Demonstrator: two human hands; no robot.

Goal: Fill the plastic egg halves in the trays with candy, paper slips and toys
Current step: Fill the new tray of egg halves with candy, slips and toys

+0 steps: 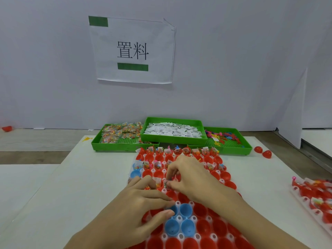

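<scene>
right hand [188, 174] pinches a small filling over a red egg half [171, 194] in the tray [179, 236]; left hand [143, 200], fingers loosely curled, rests beside it; best seated fully inside.

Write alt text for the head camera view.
Two hands, left and right, work over a tray of red and blue egg halves, the right pinching a small item. Behind sit three green bins of candy, paper slips and toys.
</scene>
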